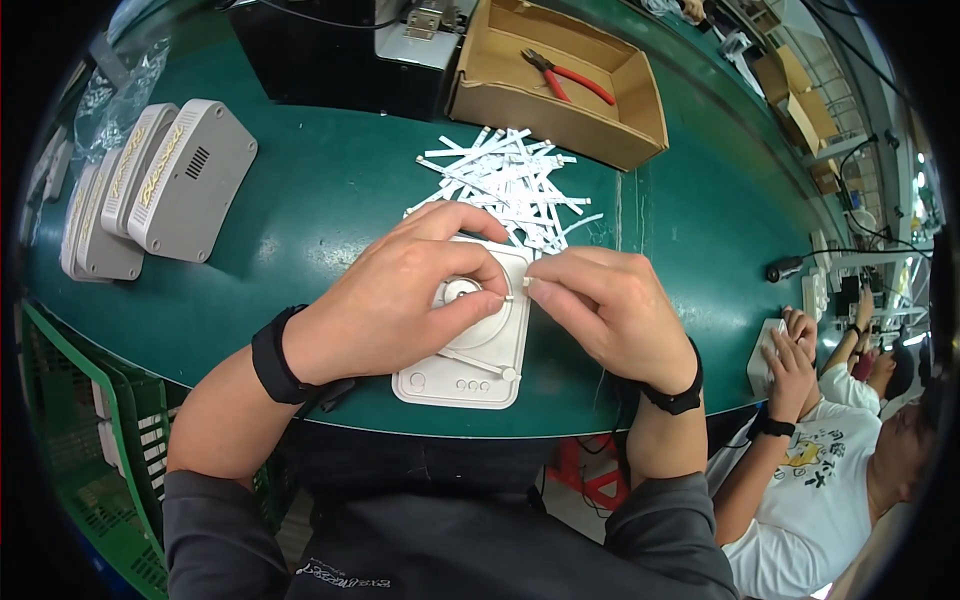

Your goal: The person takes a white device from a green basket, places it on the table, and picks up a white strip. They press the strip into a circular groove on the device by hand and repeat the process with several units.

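Note:
A cream-white plastic housing [412, 388] shaped like a small record player, with a round disc and an arm on its face, lies on the table in front of me. My left hand [390, 295] rests over its left side. The left thumb and forefinger are pinched together near the disc's right edge; what sits between them is too small to name. Just off the housing's right edge, my right hand [622, 315] pinches a small cream-white piece [529, 283] between thumb and forefinger. Directly beyond the housing spreads a loose pile of thin white strips [510, 180].
Several grey-white housings [200, 185] stand leaning together at the left. A cardboard box [560, 125] holding red-handled cutters [570, 77] stands at the back, beside a black machine [320, 60]. Green crates [90, 400] are at lower left. A co-worker [800, 470] handles a white part at right.

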